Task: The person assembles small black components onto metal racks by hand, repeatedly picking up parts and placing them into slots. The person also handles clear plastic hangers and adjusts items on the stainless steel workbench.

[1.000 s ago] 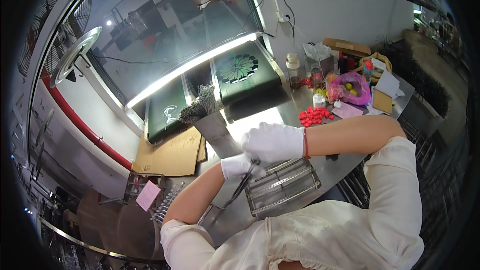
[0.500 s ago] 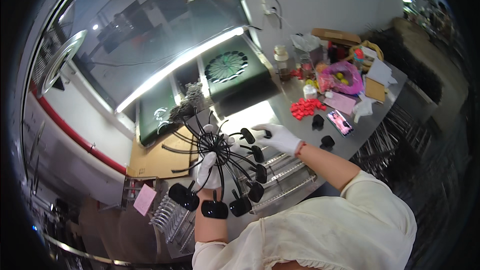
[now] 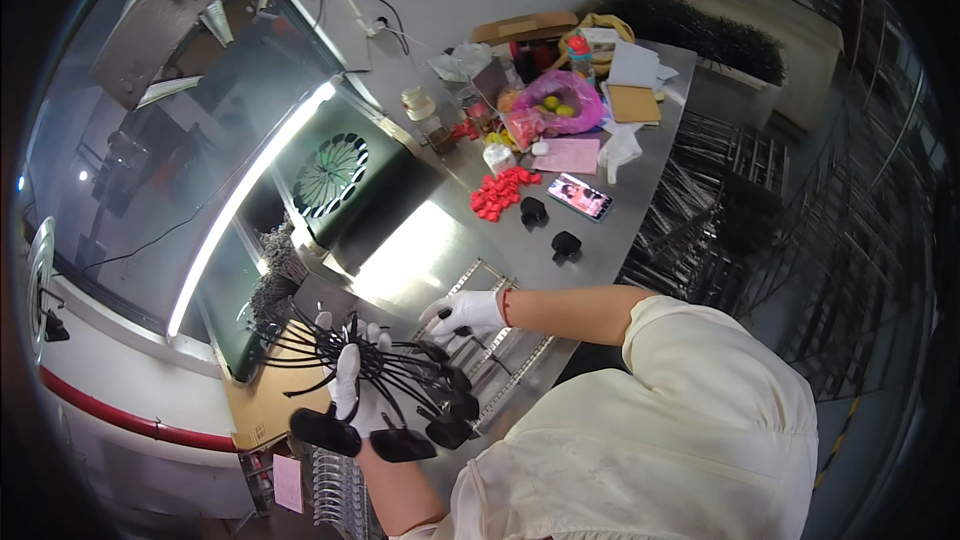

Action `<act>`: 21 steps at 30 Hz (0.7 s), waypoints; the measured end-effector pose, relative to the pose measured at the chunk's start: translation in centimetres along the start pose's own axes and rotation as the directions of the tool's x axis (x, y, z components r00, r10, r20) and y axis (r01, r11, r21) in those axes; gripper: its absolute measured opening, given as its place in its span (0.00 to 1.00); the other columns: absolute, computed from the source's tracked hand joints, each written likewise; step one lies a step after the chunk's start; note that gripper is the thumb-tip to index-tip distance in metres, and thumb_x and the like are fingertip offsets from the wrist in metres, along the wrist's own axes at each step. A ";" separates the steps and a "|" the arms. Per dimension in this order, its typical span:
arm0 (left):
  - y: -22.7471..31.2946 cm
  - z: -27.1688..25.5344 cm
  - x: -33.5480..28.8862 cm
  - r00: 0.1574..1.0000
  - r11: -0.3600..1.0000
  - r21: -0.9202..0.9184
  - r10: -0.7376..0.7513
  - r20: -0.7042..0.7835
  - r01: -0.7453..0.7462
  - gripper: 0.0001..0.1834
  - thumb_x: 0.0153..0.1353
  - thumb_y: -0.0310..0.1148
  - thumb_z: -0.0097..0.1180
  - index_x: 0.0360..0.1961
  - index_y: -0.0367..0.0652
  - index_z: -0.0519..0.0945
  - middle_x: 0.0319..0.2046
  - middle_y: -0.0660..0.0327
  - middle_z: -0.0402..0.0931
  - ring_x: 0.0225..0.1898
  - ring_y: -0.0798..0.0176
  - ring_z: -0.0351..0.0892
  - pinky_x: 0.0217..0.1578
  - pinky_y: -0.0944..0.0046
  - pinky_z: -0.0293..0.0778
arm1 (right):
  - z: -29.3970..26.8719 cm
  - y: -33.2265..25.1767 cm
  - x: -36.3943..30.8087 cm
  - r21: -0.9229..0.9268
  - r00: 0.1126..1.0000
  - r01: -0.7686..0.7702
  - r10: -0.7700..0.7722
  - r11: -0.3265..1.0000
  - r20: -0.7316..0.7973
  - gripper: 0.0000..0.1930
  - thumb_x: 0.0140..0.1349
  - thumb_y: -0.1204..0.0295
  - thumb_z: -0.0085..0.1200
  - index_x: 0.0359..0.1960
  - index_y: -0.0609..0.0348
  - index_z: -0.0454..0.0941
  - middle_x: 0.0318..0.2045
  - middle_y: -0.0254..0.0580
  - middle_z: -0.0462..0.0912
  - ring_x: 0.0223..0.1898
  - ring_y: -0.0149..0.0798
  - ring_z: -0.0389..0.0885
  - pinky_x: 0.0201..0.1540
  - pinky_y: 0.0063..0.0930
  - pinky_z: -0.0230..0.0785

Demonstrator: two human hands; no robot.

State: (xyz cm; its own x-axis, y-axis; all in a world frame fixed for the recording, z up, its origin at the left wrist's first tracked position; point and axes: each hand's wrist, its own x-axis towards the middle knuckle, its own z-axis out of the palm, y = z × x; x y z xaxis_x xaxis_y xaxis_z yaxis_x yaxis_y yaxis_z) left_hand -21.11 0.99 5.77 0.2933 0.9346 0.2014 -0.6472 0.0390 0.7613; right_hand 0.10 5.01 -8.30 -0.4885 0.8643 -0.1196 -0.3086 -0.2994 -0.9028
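My left hand point(image 3: 347, 380), in a white glove, is closed around a bundle of thin, curved black stems point(image 3: 365, 355). Several stems end in glossy black paddle-shaped heads point(image 3: 402, 444), hanging over my forearm and to the right of the hand. To the right of the bundle, my gloved right hand point(image 3: 475, 311) has its fingers bent around a small black piece point(image 3: 461, 332), whose full shape is hidden. Both hands are above the front of the metal table. Two black pieces point(image 3: 566, 246) lie on the table beyond my right hand.
On the metal table point(image 3: 612, 255) are a red pile of small pieces point(image 3: 500, 193), a phone point(image 3: 580, 197), a pink bag with fruit point(image 3: 562, 105) and a jar point(image 3: 425, 118). Metal racks point(image 3: 500, 365) lie below my right hand. A lit tube point(image 3: 250, 205) spans the left.
The view has swung, so the table's things sit further left. The bundle is turned, its heads more bunched together. My right hand has come lower in the picture, still holding the black piece.
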 end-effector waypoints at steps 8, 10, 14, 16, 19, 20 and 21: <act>-1.8 0.5 1.6 0.945 0.981 -0.016 -0.190 -0.267 0.193 0.26 0.65 0.31 0.64 0.61 0.57 0.69 0.39 0.59 0.77 0.44 0.55 0.81 0.49 0.50 0.81 | 3.2 -0.4 -1.7 -0.971 0.828 0.215 -0.547 0.109 0.122 0.18 0.61 0.76 0.56 0.54 0.58 0.78 0.39 0.55 0.84 0.46 0.55 0.84 0.50 0.44 0.76; -0.4 0.3 2.9 0.998 0.998 0.013 -0.062 0.028 0.062 0.27 0.64 0.28 0.64 0.61 0.57 0.69 0.42 0.60 0.76 0.44 0.55 0.81 0.47 0.52 0.82 | 2.0 -0.4 -2.6 -0.920 0.832 0.245 -0.554 0.306 0.038 0.18 0.62 0.75 0.57 0.55 0.59 0.78 0.41 0.54 0.84 0.46 0.51 0.85 0.48 0.39 0.77; -2.2 1.6 2.7 0.959 0.898 0.414 0.233 -0.162 -0.149 0.35 0.54 0.19 0.69 0.60 0.50 0.68 0.43 0.62 0.74 0.44 0.62 0.78 0.45 0.60 0.81 | -0.5 0.9 -2.0 0.115 0.989 -0.099 0.085 0.988 0.118 0.23 0.63 0.73 0.61 0.60 0.56 0.76 0.48 0.50 0.84 0.45 0.38 0.84 0.49 0.33 0.77; -4.2 2.5 2.1 0.956 0.858 0.480 0.270 -0.111 -0.186 0.39 0.49 0.22 0.75 0.60 0.44 0.66 0.41 0.61 0.74 0.43 0.65 0.77 0.43 0.63 0.79 | -0.3 1.7 -0.5 -0.304 0.999 0.042 -0.034 0.952 0.029 0.23 0.63 0.74 0.59 0.61 0.55 0.77 0.47 0.53 0.84 0.46 0.42 0.84 0.51 0.34 0.75; -4.9 2.8 2.1 0.973 0.630 0.774 0.210 -0.098 -0.058 0.47 0.45 0.29 0.81 0.63 0.41 0.63 0.41 0.62 0.72 0.42 0.68 0.75 0.41 0.64 0.80 | 0.7 2.6 -0.2 -0.605 0.917 0.340 -0.396 0.720 0.044 0.21 0.61 0.74 0.61 0.57 0.57 0.78 0.46 0.53 0.81 0.47 0.49 0.82 0.52 0.36 0.75; -4.3 2.6 2.8 0.968 0.725 0.681 0.081 -0.236 0.105 0.43 0.47 0.28 0.79 0.62 0.44 0.65 0.41 0.62 0.71 0.44 0.66 0.76 0.43 0.63 0.81 | 1.2 2.5 -0.3 -0.562 0.899 0.376 -0.437 0.737 0.027 0.21 0.59 0.74 0.62 0.56 0.57 0.78 0.46 0.52 0.81 0.47 0.51 0.81 0.52 0.37 0.75; -3.4 2.2 3.4 0.966 0.817 0.546 -0.049 -0.254 0.185 0.40 0.49 0.26 0.76 0.60 0.46 0.66 0.41 0.62 0.70 0.46 0.64 0.77 0.45 0.62 0.82 | 1.2 2.3 -1.0 -0.658 0.898 0.357 -0.437 0.663 0.047 0.21 0.59 0.75 0.63 0.56 0.58 0.78 0.45 0.51 0.81 0.47 0.51 0.81 0.51 0.38 0.75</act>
State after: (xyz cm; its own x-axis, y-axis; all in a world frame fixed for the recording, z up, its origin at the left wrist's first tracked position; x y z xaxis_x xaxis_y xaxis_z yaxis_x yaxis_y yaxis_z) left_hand -16.38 3.21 5.21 0.1358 0.9907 0.0007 -0.0900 0.0117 0.9959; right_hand -1.08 2.95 -9.79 -0.3418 0.8883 0.3068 0.1585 0.3762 -0.9129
